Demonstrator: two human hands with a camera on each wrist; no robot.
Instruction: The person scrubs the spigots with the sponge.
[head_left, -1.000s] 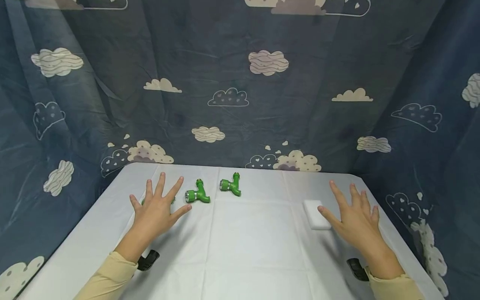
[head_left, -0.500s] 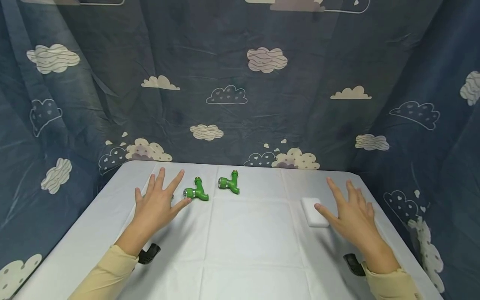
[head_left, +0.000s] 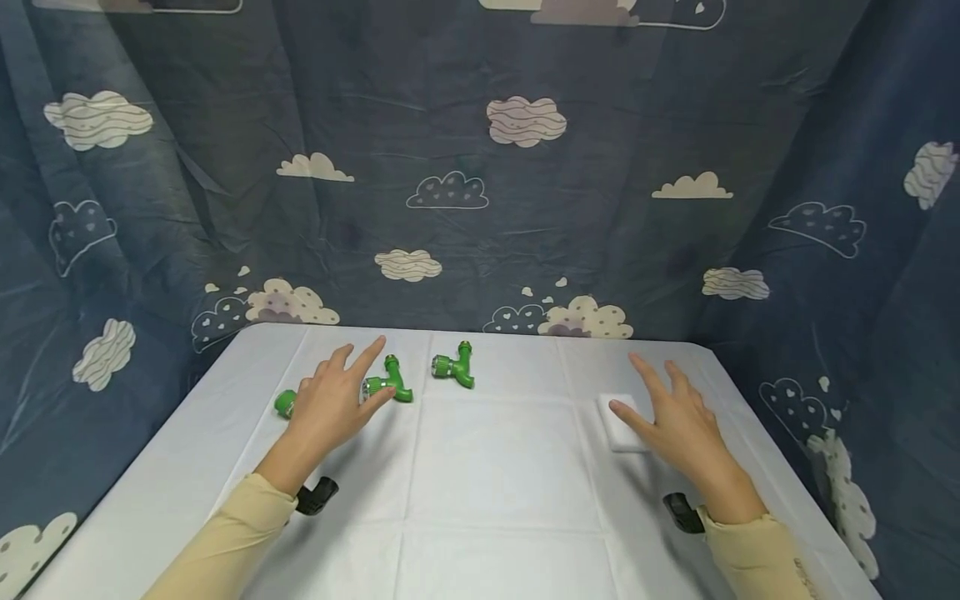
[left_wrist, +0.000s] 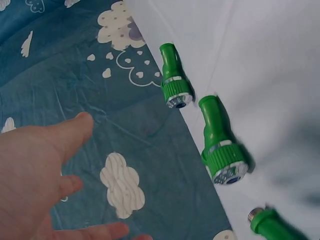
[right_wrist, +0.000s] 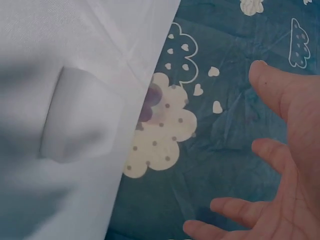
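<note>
My left hand (head_left: 330,402) hovers above the left side of the table with its fingers spread, holding nothing. Partly hidden behind it lies a green tap (head_left: 284,403); a second green tap (head_left: 390,382) lies just past its fingertips. Farther back and to the right is a third green tap (head_left: 455,367), with a silvery ring at one end. Over on the right, my right hand (head_left: 678,425) is also in the air, fingers apart and holding nothing. A white rectangular block (head_left: 617,427) lies beneath its thumb, partly covered in the head view.
The white table (head_left: 510,475) has fold lines across its cover. A dark blue curtain (head_left: 600,217) with printed clouds hangs behind it and on both sides. Black wrist straps or mounts (head_left: 318,496) sit below both wrists.
My left hand has moved right and its fingers have drawn closer together, uncovering more of the leftmost tap. My right hand has shifted a little to the left. The taps and block lie unmoved.
</note>
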